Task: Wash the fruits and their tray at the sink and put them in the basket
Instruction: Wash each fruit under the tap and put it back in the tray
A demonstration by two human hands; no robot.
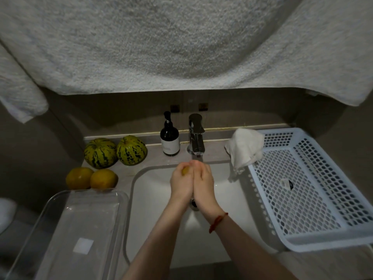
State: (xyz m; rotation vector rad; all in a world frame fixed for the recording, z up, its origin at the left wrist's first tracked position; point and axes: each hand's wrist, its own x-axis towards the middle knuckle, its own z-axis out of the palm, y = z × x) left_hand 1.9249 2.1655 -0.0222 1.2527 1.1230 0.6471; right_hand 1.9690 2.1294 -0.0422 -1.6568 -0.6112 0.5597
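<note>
Fingers of your left hand [181,181] and right hand [202,181] clamped together round a small yellow fruit [185,170], just below the faucet [196,134], over the sink [153,199]. Risk: wet skin, fruit squirts free toward the drain.

— What sits at your twelve o'clock?
— A dark pump bottle [169,140] just left of the chrome faucet [196,134].
— And at two o'clock?
— A crumpled white cloth [245,149]; a big towel [181,43] hangs above.
</note>
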